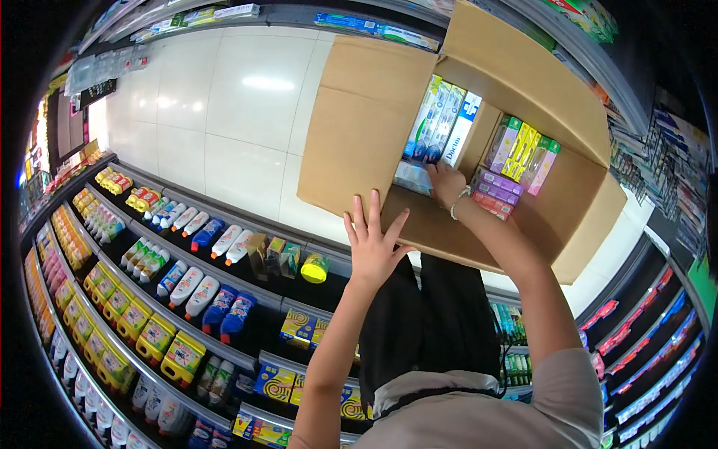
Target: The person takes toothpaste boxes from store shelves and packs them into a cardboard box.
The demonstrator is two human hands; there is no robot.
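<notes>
A large open cardboard box (366, 127) stands before me with its flaps spread. My left hand (372, 239) rests with fingers spread at the box's near left edge and holds nothing. Inside the box, my right hand (446, 185) reaches down beside upright white, blue and green toothpaste boxes (441, 116); its fingertips are partly hidden near a pale package (413, 178), and I cannot make out whether they hold it. To its right in the box are purple, yellow and green packs (523, 153), with small purple and red boxes (496, 193) below them.
Shelves at the left hold white and blue bottles (200, 295), yellow jugs (183, 358) and a yellow tub (315, 268). White floor tiles (239, 105) lie beyond. More shelves (643, 329) with red and blue packs stand at the right.
</notes>
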